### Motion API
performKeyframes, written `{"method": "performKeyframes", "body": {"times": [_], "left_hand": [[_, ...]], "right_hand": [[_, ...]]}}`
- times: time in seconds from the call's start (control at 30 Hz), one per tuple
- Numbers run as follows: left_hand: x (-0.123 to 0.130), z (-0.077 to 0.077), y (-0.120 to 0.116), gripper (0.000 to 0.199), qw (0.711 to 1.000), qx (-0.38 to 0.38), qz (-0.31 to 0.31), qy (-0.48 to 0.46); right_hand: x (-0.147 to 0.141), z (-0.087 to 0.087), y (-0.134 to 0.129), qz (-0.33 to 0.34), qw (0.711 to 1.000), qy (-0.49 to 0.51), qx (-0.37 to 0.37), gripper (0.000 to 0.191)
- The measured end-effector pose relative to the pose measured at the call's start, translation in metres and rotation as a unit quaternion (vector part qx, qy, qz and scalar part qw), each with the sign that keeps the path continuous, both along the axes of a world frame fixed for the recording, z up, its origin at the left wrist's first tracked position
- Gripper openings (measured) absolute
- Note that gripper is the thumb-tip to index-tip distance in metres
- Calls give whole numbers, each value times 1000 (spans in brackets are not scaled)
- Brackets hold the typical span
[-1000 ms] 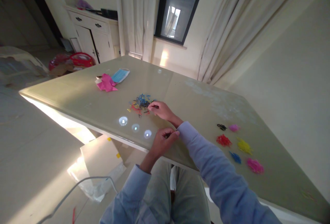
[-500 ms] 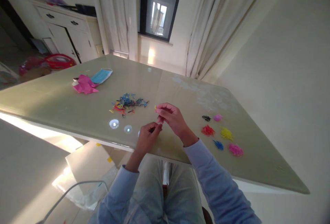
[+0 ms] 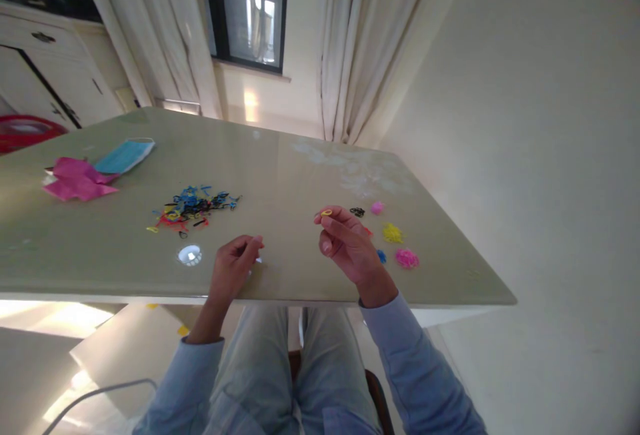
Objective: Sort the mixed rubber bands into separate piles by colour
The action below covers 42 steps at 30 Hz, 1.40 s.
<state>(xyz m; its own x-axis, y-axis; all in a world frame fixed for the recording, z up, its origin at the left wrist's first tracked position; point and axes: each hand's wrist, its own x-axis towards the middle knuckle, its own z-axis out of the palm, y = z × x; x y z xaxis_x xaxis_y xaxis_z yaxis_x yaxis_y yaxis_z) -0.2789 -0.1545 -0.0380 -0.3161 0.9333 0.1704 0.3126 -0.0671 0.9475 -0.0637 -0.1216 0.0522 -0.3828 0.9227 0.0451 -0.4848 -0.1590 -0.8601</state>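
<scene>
Between the thumb and forefinger of my right hand (image 3: 350, 245) is a small yellow band (image 3: 326, 213), held above the table beside the sorted piles. My left hand (image 3: 234, 263) is closed over the near part of the table, thumb against the fingers; what it pinches is too small to name. Left of it lies a mixed pile of bands (image 3: 195, 207) in blue, black, red and yellow. On the right are a yellow pile (image 3: 393, 233), a pink pile (image 3: 407, 259), a lilac-pink pile (image 3: 377, 207) and a black pile (image 3: 357, 211). Red and blue piles are partly hidden behind my right hand.
A blue face mask (image 3: 126, 155) and a crumpled pink cloth (image 3: 80, 179) lie at the table's left. The table's near edge (image 3: 300, 302) runs just in front of my legs. A curtained window and a white cabinet (image 3: 55, 55) stand beyond.
My hands have moved apart; the right one has gone toward the single-colour piles with the yellow band, the left stays closed. The view has turned to the right.
</scene>
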Motion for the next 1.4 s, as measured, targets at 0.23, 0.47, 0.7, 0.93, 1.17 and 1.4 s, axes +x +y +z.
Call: {"method": "performKeyframes", "body": {"times": [0.23, 0.47, 0.7, 0.93, 1.17, 1.4], "left_hand": [[0, 1, 0, 39, 999, -19, 10, 46], [-1, 0, -3, 37, 996, -43, 28, 72], [0, 7, -2, 31, 990, -90, 60, 92], [1, 2, 2, 26, 982, -117, 64, 135], [3, 4, 4, 25, 978, -114, 58, 162], [3, 2, 5, 26, 979, -103, 59, 163]], "right_hand": [[43, -21, -21, -53, 998, -6, -14, 20], [112, -43, -32, -177, 980, -78, -45, 27], [178, -43, -12, -269, 951, -150, -9, 30], [214, -52, 32, -295, 884, -359, 48, 36], [230, -67, 70, -276, 834, -468, 100, 16], [220, -58, 61, -296, 780, -528, 157, 15]]}}
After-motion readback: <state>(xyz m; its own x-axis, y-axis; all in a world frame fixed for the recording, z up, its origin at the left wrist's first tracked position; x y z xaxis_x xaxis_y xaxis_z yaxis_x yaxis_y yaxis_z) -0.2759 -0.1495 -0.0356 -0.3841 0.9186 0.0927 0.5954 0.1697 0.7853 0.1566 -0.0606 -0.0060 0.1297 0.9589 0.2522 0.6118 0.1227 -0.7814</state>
